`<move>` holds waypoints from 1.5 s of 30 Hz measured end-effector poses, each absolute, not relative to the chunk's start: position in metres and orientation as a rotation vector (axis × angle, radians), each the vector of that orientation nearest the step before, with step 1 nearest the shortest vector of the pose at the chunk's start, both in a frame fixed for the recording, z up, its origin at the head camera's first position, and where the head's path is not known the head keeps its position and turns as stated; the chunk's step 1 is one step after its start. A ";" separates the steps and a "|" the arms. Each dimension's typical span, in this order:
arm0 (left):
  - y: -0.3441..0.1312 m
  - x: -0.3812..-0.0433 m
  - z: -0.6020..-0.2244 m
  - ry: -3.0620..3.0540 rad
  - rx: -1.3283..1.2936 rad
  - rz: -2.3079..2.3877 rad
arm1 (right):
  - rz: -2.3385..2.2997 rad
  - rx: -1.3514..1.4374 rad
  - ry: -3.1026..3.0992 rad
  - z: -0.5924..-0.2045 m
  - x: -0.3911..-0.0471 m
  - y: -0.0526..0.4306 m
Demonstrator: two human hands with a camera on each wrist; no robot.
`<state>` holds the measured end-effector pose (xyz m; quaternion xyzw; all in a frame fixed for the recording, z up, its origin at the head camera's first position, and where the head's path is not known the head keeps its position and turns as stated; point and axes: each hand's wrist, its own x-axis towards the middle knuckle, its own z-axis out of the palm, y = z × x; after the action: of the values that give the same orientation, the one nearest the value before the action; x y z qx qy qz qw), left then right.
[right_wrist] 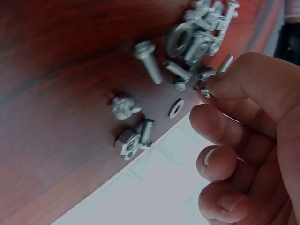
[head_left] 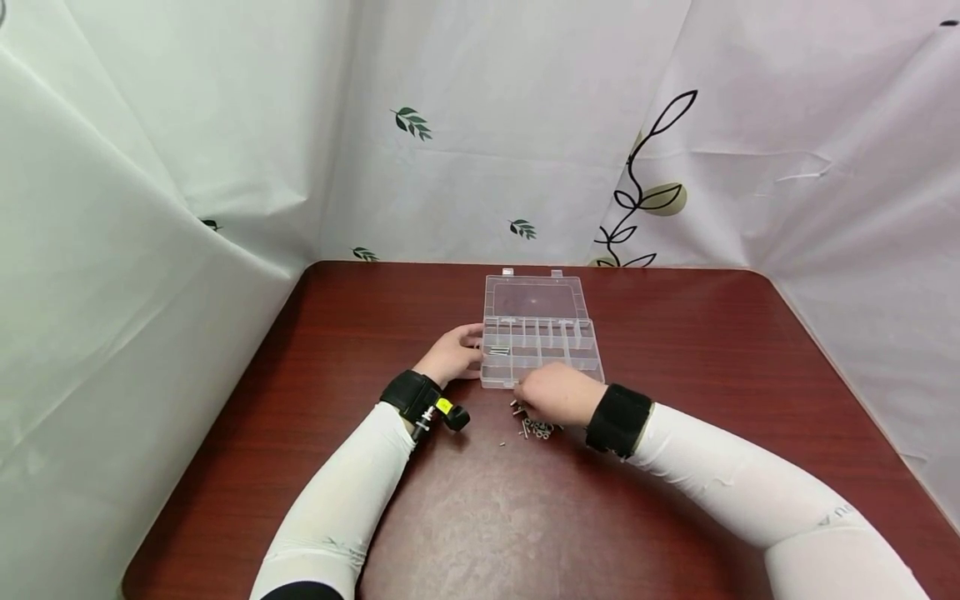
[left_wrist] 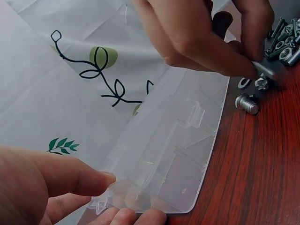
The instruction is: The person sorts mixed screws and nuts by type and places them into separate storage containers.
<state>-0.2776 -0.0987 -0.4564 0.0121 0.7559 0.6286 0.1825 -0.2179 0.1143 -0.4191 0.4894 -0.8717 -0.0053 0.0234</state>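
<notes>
A clear plastic compartment box lies with its lid folded back. My left hand holds its left side; in the left wrist view the thumb is at the rim, and fingertips show along the wall. Above the front edge of the box, my right hand pinches a small screw between thumb and index finger, the other fingers loosely bent. Loose screws, nuts and washers lie below that hand, partly hidden by it. A few long screws rest in a left compartment.
A flat washer and a thick short bolt lie close to the box's front edge. One small piece sits apart on the dark red table. White patterned cloth hangs behind the table.
</notes>
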 end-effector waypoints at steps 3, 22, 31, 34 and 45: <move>-0.098 -0.276 -0.456 2.136 0.044 1.777 | 0.084 1.458 -2.782 -0.415 -0.221 0.115; -0.095 -0.271 -0.454 2.184 0.077 1.736 | 0.225 0.862 -3.044 -0.388 -0.270 0.081; -0.099 -0.269 -0.449 2.213 0.088 1.713 | 0.149 0.858 -3.086 -0.390 -0.283 0.065; -0.099 -0.269 -0.449 2.210 0.092 1.721 | 0.108 0.884 -3.091 -0.393 -0.285 0.063; -0.099 -0.271 -0.452 2.210 0.080 1.726 | 0.096 0.926 -3.114 -0.409 -0.296 0.067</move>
<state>-0.2710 -0.0990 -0.4519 0.0281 0.7768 0.6065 0.1672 -0.2958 0.0669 -0.4091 0.2846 -0.9566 0.0295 -0.0543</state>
